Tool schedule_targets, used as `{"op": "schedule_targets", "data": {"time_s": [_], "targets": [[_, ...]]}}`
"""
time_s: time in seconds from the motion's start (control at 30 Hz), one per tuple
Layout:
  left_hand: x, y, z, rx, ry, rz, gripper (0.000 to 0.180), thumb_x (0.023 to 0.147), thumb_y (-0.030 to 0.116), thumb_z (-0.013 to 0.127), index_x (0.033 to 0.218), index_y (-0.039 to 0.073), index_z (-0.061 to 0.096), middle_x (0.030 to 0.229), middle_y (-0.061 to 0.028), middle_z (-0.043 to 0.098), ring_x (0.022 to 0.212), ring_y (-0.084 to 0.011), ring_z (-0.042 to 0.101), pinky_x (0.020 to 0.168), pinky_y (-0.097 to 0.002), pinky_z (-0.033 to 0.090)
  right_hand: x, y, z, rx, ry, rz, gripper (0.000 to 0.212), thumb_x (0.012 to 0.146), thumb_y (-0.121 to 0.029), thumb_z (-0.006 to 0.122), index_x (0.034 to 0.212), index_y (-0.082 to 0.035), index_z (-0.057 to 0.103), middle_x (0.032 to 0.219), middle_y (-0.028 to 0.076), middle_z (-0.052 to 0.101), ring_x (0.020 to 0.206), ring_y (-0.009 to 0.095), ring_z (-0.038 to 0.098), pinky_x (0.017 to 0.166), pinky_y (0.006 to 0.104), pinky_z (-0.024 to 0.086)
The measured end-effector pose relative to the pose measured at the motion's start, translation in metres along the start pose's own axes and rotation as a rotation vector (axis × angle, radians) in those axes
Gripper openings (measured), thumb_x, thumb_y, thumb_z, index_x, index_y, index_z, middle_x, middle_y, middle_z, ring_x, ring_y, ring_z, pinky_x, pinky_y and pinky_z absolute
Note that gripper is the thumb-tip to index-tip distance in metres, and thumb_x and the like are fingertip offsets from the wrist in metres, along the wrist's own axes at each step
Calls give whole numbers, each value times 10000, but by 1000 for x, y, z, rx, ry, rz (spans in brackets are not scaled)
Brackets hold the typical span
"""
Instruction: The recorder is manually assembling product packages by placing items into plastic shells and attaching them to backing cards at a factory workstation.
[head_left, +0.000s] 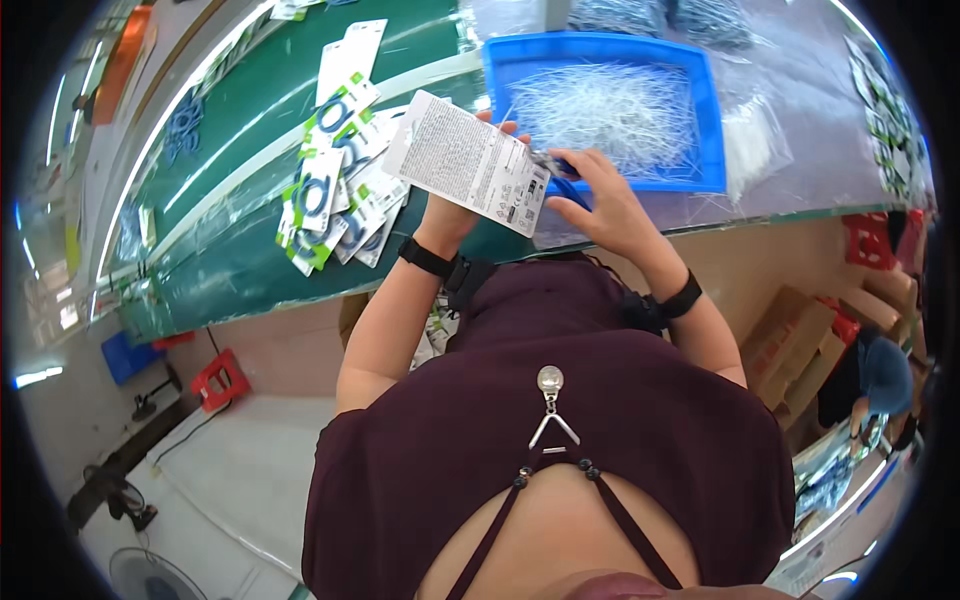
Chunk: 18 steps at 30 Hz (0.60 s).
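Note:
A white printed card [465, 160], its text side up, is held by my left hand [450, 222] from behind and below. That hand's fingertips show past the card's far edge. My right hand [618, 208] is closed around small blue-handled cutting pliers [568, 190]. Their metal jaws are at the card's right edge, and the exact spot they touch is hard to make out. Left of the card lies a pile of carded cables [315, 195], white and green cards with coiled dark blue cables. Just beyond my right hand stands a blue tray [708, 120] of thin white plastic strips [610, 110].
A clear plastic bag [752, 145] of white strips lies right of the tray. Bundles of grey-blue cables [615, 15] sit behind it. More carded packs [890, 130] line the far right. The green tabletop [240, 270] ends close to my body. Cardboard boxes [790, 350] stand below right.

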<state>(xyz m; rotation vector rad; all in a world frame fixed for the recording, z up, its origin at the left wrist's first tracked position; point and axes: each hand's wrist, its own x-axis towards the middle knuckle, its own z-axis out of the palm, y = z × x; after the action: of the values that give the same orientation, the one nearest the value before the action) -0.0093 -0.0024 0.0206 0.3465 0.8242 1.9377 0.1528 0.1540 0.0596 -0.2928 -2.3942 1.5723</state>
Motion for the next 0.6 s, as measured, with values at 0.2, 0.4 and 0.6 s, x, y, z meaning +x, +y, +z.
{"op": "schedule_targets", "data": {"time_s": [0.2, 0.4, 0.6], "targets": [[20, -26, 28, 74, -94, -39, 532, 949, 196, 557, 1389, 46, 298, 1348, -197, 461, 1261, -296, 479, 1047, -420, 419, -6, 16, -16, -319, 104, -23, 497, 792, -256, 715, 1195, -23, 542, 1097, 161, 572, 1053, 345, 520, 916, 428, 398], [26, -35, 34, 8, -99, -73, 546, 944, 175, 565, 1395, 31, 293, 1336, -190, 478, 1239, -289, 504, 1037, -405, 431, -10, 23, -26, -264, 84, -1, 481, 793, -245, 712, 1198, -45, 548, 1125, 152, 570, 1079, 338, 513, 934, 428, 385], [27, -39, 30, 164, -104, -37, 550, 938, 161, 577, 1398, 31, 304, 1298, -174, 521, 1234, -257, 510, 1023, -374, 446, -9, 30, -29, -358, 76, -42, 456, 800, -154, 696, 1222, -67, 546, 1124, 122, 574, 1057, 315, 524, 906, 411, 407]]}}
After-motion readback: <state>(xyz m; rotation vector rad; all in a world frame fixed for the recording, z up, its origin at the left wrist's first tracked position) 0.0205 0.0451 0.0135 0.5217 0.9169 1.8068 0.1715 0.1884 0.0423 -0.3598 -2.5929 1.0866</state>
